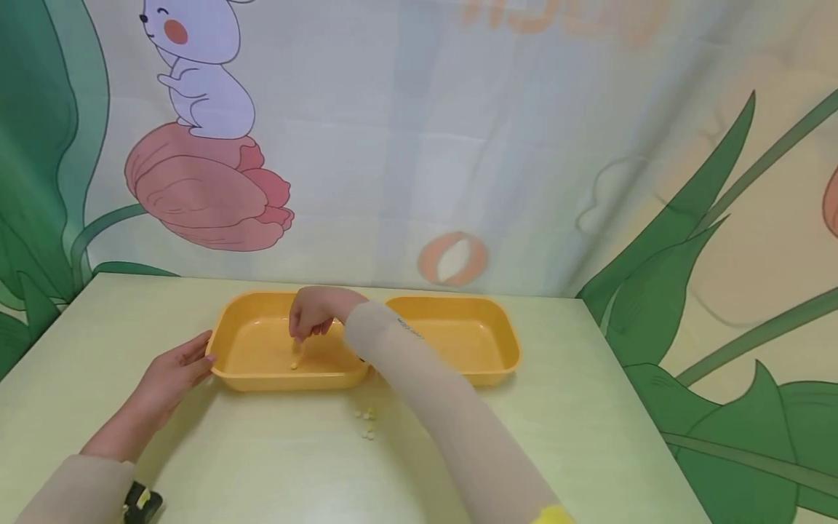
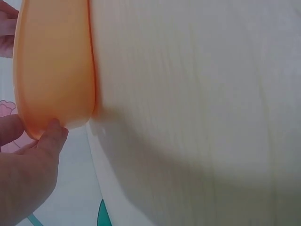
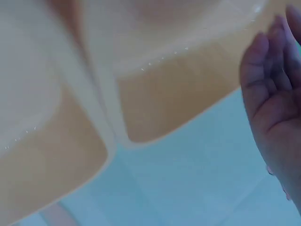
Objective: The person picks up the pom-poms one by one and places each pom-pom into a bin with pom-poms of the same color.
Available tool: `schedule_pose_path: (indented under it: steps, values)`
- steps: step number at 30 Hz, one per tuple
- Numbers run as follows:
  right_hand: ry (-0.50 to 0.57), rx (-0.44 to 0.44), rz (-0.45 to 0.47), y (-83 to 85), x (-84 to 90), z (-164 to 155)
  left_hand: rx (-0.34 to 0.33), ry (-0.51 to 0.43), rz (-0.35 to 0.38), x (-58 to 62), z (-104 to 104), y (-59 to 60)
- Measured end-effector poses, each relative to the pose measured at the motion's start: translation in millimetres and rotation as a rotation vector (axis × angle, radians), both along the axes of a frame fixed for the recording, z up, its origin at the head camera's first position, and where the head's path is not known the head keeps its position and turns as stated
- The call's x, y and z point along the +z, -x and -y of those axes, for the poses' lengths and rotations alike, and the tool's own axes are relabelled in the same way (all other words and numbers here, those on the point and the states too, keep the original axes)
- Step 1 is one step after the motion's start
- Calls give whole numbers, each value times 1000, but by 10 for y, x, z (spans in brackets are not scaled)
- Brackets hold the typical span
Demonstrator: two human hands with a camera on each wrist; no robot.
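Two yellow trays stand side by side on a pale green table (image 1: 576,437). My right hand (image 1: 313,320) hangs over the left tray (image 1: 225,320), fingers pointing down and loosely spread. A small yellow piece (image 1: 296,359) lies on the tray floor just under its fingertips. In the right wrist view, the right hand (image 3: 270,94) shows a bare palm beside a tray wall (image 3: 174,94). My left hand (image 1: 186,364) rests with straight fingers against the left tray's outer left end. In the left wrist view, its thumb (image 2: 49,141) touches the tray's corner (image 2: 54,61).
The right tray (image 1: 504,342) looks bare inside. A few small pale beads (image 1: 366,422) lie on the table in front of the trays, under my right forearm. A printed curtain hangs right behind the table's far edge.
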State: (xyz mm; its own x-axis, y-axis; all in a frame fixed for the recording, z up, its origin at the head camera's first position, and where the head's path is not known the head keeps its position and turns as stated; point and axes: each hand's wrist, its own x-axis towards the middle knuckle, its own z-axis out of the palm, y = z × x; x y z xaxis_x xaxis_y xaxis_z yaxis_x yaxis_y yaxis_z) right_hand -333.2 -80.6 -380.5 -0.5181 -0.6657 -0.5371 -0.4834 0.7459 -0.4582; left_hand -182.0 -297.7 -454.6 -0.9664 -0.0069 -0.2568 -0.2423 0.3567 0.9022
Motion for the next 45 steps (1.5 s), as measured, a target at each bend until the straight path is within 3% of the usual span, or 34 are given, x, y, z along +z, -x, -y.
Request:
schedule_pose_path:
  steps: [3, 8, 18, 26, 33, 39, 45]
  values:
    - [109, -5, -71, -37, 71, -97, -5, -1, -5, 3, 10, 0]
    - [251, 10, -107, -120, 181, -281, 3, 13, 2, 7, 15, -8]
    - [486, -121, 28, -390, 324, -690, 5, 15, 9, 7, 3, -14]
    - [561, -215, 47, -586, 342, -963, 7, 6, 5, 5, 3, -7]
    - [592, -240, 19, -753, 318, -1247, 17, 17, 18, -3, 12, -17]
    - [618, -230, -31, -891, 200, -1438, 10, 21, 12, -14, 37, -28]
    - [622, -260, -23, -1051, 12, -1581, -10, 19, -12, -35, 27, -11]
